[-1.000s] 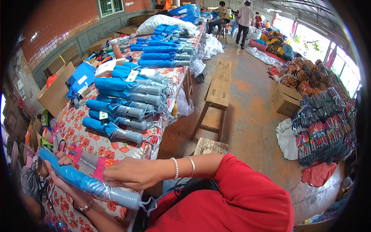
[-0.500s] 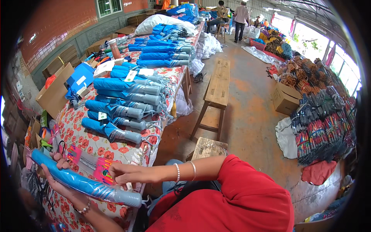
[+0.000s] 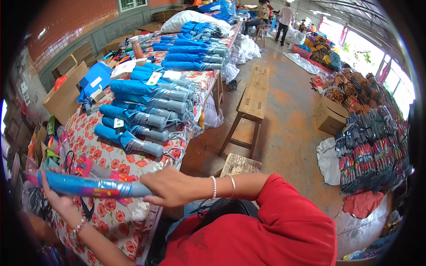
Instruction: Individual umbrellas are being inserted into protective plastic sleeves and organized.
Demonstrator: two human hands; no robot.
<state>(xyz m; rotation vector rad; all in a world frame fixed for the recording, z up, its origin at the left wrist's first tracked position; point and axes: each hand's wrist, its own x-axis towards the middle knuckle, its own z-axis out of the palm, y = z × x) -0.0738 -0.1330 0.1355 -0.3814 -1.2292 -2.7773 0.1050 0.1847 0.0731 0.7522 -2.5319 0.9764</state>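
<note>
A folded blue umbrella [image 3: 95, 184] with a grey handle lies level across my hands at the lower left, a shiny clear sleeve over it. My left hand [image 3: 60, 199] is closed around its far-left part from below, fingers partly hidden behind it. At the handle end, my right hand [image 3: 168, 186] is closed with its thumb underneath. The umbrella is slightly smeared by motion. Just behind it, pink printed plastic sleeves [image 3: 91, 167] lie on the flowered tablecloth [image 3: 120, 215]. Beyond them rests a row of similar blue umbrellas [image 3: 133, 141], handles pointing right.
More blue umbrellas [image 3: 191, 57] lie farther up the long table, near a white sack [image 3: 195, 26]. A wooden bench [image 3: 255, 95] and a stool [image 3: 239, 165] stand to the right. Bundled umbrellas [image 3: 368, 150] and a cardboard box [image 3: 331, 116] line the right side. People are in the background.
My right hand has moved from above the umbrella's middle to its handle end. The umbrella has swung from a slant to nearly level, its handle rising.
</note>
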